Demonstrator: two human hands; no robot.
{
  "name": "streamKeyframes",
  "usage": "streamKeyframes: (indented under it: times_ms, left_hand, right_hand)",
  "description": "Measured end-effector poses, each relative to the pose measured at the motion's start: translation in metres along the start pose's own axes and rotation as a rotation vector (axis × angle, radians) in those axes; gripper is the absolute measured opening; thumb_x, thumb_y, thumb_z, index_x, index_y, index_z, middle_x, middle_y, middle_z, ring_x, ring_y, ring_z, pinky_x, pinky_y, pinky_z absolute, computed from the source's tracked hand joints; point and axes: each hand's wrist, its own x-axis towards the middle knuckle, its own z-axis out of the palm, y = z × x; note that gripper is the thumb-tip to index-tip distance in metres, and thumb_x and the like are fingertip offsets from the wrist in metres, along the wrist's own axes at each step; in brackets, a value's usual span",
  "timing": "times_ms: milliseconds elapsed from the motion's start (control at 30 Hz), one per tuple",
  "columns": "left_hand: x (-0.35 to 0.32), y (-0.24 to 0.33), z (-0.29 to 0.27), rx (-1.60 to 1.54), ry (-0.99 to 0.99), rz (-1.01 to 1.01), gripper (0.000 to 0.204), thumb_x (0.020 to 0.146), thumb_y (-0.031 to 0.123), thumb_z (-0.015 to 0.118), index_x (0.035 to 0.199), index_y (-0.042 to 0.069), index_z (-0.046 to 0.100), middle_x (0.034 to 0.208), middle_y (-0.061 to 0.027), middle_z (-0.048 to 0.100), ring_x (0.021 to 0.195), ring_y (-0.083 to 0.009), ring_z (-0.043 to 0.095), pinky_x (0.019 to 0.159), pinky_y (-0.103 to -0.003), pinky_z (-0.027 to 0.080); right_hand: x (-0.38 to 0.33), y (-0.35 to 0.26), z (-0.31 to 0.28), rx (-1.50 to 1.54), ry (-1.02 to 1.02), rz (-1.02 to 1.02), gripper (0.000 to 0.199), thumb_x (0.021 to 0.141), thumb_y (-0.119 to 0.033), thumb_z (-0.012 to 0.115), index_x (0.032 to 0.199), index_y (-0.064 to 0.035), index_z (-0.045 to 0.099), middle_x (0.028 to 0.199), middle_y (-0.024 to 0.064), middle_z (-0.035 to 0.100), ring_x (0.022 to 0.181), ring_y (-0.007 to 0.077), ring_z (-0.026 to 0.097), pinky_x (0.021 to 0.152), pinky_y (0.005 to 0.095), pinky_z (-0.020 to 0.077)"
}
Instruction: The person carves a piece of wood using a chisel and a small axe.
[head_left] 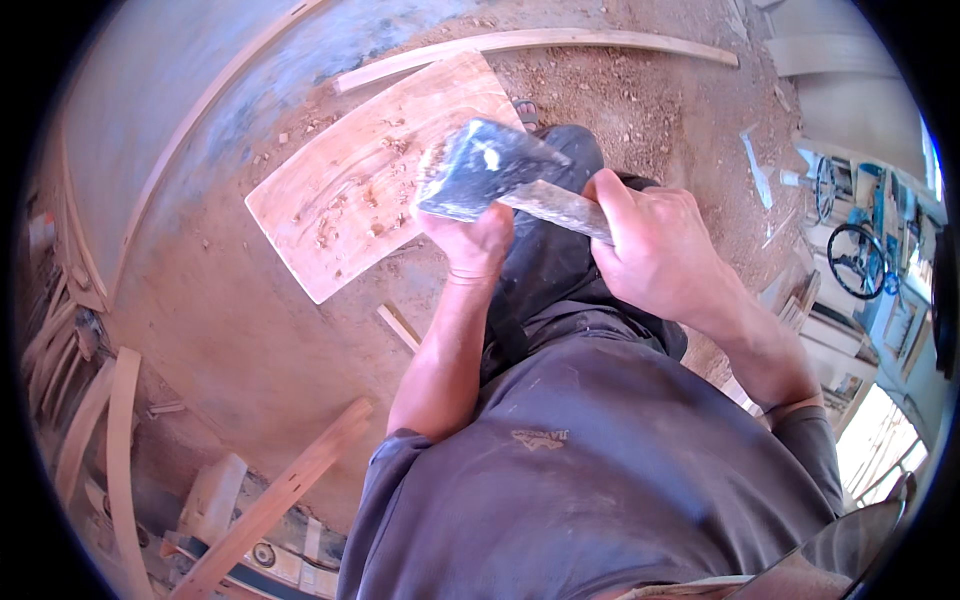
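A hatchet point(490, 165) with a broad dark metal head lies across both my hands, above my thigh. Its short wooden handle point(560, 208) runs down to the right, where my right hand point(650, 240) is wrapped round it. Beneath the head, my left hand point(470, 240) supports it with the thumb up against its lower side; the other fingers are mostly hidden by the metal. Left of the tool a pale wooden board point(300, 210) rests low, near the floor, strewn with chips and shavings.
Behind the board lies a long curved wood strip point(560, 40) on the chip-covered floor point(660, 110). Timber pieces point(280, 490) stand at lower left. On the right is machinery with a black handwheel point(857, 261). A sandaled foot point(526, 113) shows past the board.
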Motion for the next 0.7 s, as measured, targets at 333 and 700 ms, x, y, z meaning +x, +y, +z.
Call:
streamKeyframes:
  times_ms: [333,700]
  left_hand:
    - [0.006,0.004,0.017,0.318,0.021,-0.045,0.023,0.069,0.009,0.082,0.074,0.008,0.059,0.069,-0.012,0.059,0.063,-0.0344,0.06,0.06,-0.04,0.047]
    - [0.053,0.007,-0.084,-0.046,-0.136,-0.42,0.017,0.082,0.003,0.079,0.076,0.007,0.064,0.069,-0.0004,0.061,0.059,-0.0101,0.055,0.053,-0.026,0.044]
  right_hand:
    - [-0.027,-0.022,0.017,0.18,0.257,0.332,0.035,0.085,-0.005,0.068,0.117,0.0022,0.055,0.084,0.0232,0.069,0.078,0.0425,0.071,0.07,0.0446,0.0559]
    - [-0.023,-0.03,0.034,0.373,0.052,0.584,0.03,0.084,-0.007,0.07,0.108,0.001,0.055,0.077,0.0199,0.063,0.072,0.0256,0.067,0.067,0.0376,0.0504]
